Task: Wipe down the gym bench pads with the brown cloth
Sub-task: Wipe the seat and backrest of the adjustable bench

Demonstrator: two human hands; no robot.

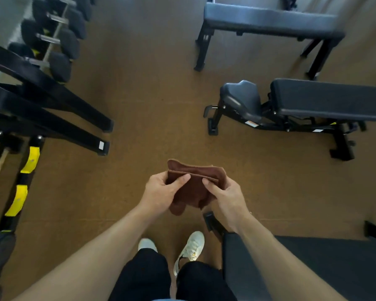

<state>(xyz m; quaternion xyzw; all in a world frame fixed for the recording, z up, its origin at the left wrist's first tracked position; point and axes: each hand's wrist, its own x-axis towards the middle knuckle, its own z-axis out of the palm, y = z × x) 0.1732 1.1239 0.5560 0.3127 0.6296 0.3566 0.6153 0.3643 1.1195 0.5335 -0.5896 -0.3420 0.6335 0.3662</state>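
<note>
I hold a folded brown cloth (194,183) in front of me over the floor, with both hands on it. My left hand (161,192) grips its left side, thumb on top. My right hand (228,196) grips its right side. An adjustable bench stands to the right with a dark seat pad (241,98) and a long back pad (330,98). A flat bench with a dark pad (269,18) stands farther back. A third dark pad (313,268) lies close at the lower right, under my right forearm.
A dumbbell rack (52,40) with black dumbbells runs along the upper left. Its black feet (102,146) reach into the brown floor. A black and yellow frame (24,181) stands at the left edge. My white shoes (191,246) are below the cloth.
</note>
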